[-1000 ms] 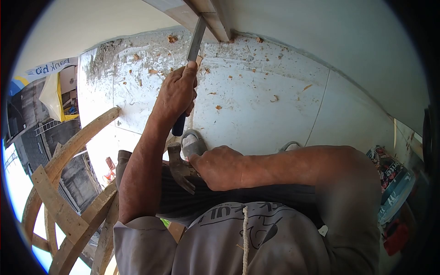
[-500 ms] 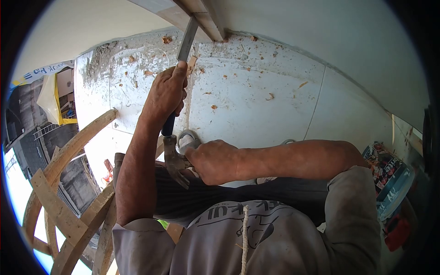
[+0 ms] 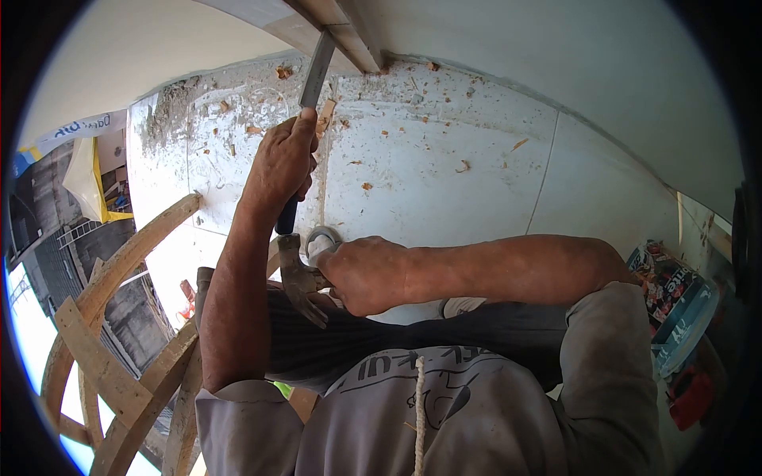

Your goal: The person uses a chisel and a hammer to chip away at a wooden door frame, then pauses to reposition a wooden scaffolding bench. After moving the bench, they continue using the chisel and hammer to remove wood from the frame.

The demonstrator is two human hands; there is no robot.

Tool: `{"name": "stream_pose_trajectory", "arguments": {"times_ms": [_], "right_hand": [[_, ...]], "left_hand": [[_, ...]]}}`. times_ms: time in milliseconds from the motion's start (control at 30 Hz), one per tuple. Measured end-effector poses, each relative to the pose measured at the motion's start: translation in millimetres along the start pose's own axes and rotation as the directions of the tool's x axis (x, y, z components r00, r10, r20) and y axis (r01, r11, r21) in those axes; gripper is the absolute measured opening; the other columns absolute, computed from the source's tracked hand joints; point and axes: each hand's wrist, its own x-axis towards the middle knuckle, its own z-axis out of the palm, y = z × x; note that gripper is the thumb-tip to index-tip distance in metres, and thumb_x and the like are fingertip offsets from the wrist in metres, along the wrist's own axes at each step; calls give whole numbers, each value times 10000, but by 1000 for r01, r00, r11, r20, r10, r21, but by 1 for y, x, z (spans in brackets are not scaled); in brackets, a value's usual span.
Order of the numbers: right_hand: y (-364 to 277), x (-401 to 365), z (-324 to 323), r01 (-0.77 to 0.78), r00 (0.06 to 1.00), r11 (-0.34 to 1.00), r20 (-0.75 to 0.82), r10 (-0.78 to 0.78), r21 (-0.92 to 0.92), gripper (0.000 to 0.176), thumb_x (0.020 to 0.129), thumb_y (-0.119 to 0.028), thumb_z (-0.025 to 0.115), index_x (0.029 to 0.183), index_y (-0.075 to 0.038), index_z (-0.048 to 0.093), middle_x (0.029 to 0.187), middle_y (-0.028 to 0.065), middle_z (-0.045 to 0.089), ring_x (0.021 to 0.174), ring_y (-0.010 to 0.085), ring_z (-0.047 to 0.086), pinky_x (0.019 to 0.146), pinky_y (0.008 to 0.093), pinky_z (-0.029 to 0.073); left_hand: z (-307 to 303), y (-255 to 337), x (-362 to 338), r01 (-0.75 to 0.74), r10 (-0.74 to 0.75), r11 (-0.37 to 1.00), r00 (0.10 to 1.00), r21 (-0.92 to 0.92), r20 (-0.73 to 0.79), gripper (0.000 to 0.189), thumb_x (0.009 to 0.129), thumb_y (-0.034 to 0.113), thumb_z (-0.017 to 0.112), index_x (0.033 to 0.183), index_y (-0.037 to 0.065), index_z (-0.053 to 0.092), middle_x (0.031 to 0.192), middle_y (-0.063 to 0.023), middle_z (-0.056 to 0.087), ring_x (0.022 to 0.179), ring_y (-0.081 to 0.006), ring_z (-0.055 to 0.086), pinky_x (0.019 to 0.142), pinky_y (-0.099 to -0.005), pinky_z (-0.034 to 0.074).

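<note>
My left hand (image 3: 284, 159) is closed around the handle of a chisel (image 3: 317, 73), thumb laid along the base of its blade. The blade's tip meets the wooden door frame (image 3: 349, 49) at the top of the view. A claw hammer (image 3: 298, 279) is in my right hand (image 3: 367, 276), fingers wrapped round its handle close to the head. The hammer head is at the butt end of the chisel's dark handle; whether they touch is hard to tell. Most of the hammer's handle is hidden by my fist.
Wood chips (image 3: 367, 186) and dust lie scattered over the pale tiled floor (image 3: 444, 198). Curved timber pieces (image 3: 131, 254) stand at the left, beside a drop to the outside. A bucket (image 3: 683, 317) and a red object (image 3: 689, 397) are at the right. Walls close in on both sides.
The whole view has shifted slightly. Both hands keep their grips, with the chisel tip still at the wood and the hammer head still by the chisel's butt end.
</note>
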Motion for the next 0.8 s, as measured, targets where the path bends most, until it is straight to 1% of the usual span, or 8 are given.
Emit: {"name": "stream_pose_trajectory", "arguments": {"times_ms": [133,200,333,400,500,633,733,800], "right_hand": [[3,2,6,4,999,999,-41,-6,-50,303,773,-110,616,1005,81,573,825,247,662,801,370,680,748,455,533],[3,-3,-5,-13,996,986,82,27,-165,315,779,-138,622,1011,70,578,828,239,664,799,367,679,752,454,534],[32,-7,0,-60,992,973,98,83,-222,319,802,-169,612,1022,59,580,834,235,661,819,370,673,766,457,529],[42,-9,0,-133,982,959,100,163,-249,312,821,-191,604,1015,52,580,839,235,656,846,374,664,786,461,520],[46,-10,2,-163,978,953,82,189,-256,321,834,-205,598,1025,52,575,850,242,651,864,388,655,797,467,513],[28,-10,4,-78,989,974,110,103,-212,329,838,-201,592,1025,67,562,835,256,650,849,407,654,790,476,511],[2,-14,8,-53,990,990,124,69,-128,333,844,-199,596,1019,80,551,819,271,648,839,421,655,791,485,507],[-11,-16,12,35,977,994,212,-13,-99,328,845,-193,609,1008,84,547,803,280,647,821,412,662,790,489,504]], "left_hand": [[0,3,-1,-3,3,1000,1000,29,-7,449,998,464,383,736,105,449,511,51,381,381,-52,359,344,-237,331],[-1,1,0,-13,13,1000,1000,27,1,450,998,463,382,744,100,457,513,49,381,382,-53,360,344,-240,332],[-4,0,2,-8,8,999,1000,32,7,458,999,466,379,775,81,483,525,40,392,381,-56,364,342,-241,332],[-4,0,2,-4,4,1000,1000,25,15,458,999,463,383,785,74,493,531,37,397,381,-57,367,341,-242,334],[-5,1,2,-23,23,1000,1000,19,21,458,1000,457,392,802,60,509,542,31,405,382,-60,376,339,-244,340],[-3,4,-2,-38,38,998,999,43,6,461,999,450,407,822,40,525,553,21,414,383,-66,395,338,-253,351],[-2,4,-1,-38,39,998,999,59,-7,457,994,449,426,811,40,517,566,12,429,384,-68,409,337,-254,356],[-3,2,-1,-39,40,997,999,60,-12,454,994,448,429,803,44,511,565,14,429,383,-68,409,336,-254,356]]}}
